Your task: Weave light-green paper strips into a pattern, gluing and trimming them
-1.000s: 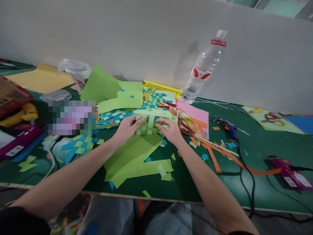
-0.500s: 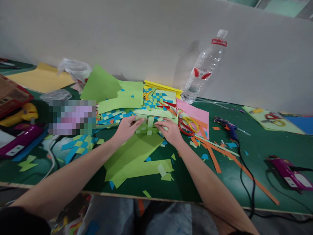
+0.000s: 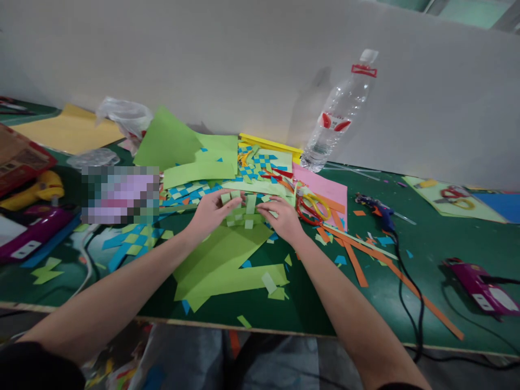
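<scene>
one orange strip [image 3: 441, 315] has swung off a purple box [image 3: 487, 290] toward the table's [image 3: 298, 306] front edge since a second ago. pale and brighter green bands interlace in one woven piece [image 3: 242, 215], between two hands, over a green sheet [image 3: 223, 254]. half closed, the left hand [image 3: 213, 214] pinches its left side; the right hand's [image 3: 284, 216] thumb and fingers nearly meet by its right edge, grip unclear. one bottle [image 3: 335, 119], one glue gun [image 3: 383, 218].

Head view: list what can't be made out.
Head view throughout:
Left hand: some fingers, hidden by the hand itself and the woven green paper.
Right hand: whether it touches that paper, too small to tell.
Pixelated patch: what lies there, masked by blocks.
Bottle: label print, too small.
Red-brown box: cut off by left edge.
</scene>
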The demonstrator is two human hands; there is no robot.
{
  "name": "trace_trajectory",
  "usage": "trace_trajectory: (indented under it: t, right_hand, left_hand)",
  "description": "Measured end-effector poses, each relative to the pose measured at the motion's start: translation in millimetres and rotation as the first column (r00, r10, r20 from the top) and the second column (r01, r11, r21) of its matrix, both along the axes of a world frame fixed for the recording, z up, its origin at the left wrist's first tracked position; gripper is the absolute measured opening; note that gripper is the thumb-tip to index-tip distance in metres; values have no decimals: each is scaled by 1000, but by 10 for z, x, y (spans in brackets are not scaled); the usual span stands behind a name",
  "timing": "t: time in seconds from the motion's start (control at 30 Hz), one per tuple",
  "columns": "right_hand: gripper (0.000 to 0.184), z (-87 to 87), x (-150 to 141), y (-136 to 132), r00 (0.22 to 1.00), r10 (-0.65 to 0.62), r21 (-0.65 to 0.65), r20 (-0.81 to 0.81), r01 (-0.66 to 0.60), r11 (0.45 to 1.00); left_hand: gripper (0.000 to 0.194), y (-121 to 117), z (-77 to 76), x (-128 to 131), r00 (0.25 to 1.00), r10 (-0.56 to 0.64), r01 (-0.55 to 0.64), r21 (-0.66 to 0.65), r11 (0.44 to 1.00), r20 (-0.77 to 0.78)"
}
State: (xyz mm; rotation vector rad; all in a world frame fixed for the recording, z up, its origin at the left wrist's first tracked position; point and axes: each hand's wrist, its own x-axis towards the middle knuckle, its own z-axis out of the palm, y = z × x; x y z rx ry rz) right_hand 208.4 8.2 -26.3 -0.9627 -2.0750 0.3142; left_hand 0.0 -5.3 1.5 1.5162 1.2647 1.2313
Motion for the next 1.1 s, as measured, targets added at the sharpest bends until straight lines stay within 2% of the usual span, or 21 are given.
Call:
trace_trajectory:
  t: [0.17, 0.37, 0.57, 0.77, 0.93, 1.0, 1.1]
  right_hand:
    - [18, 8, -19, -31, 1000, -5, -31, 2, 6, 1000]
    - [18, -1, -34, -34, 999, 42, 6, 1, -42, 999]
    - [18, -15, -29, -21, 998, 61, -2, 25, -61, 998]
    - [18, -18, -36, -16, 997, 70, 4, 24, -71, 997]
    - [17, 77, -56, -77, 996, 41, -88, -74, -47, 995]
    - [27, 122, -52, -104, 984, 28, -187, -175, -61, 981]
    - [45, 133, -27, -100, 954, -3, -360, -299, -110, 926]
  left_hand:
    - [52, 8, -12, 22, 998, -54, 56, -54, 997, 34]
    - [29, 45, -70, 3, 998, -55, 54, -61, 997, -16]
    - [25, 55, -106, -18, 998, -41, 42, 21, 999, -45]
    - [23, 38, -54, -13, 994, 12, -5, 65, 998, -113]
    - [23, 16, -1, -12, 998, 16, -12, 59, 998, -61]
    - [25, 20, -10, -17, 999, 26, -25, 35, 999, -23]
    - [30, 56, -69, -26, 993, 46, -43, -31, 999, 110]
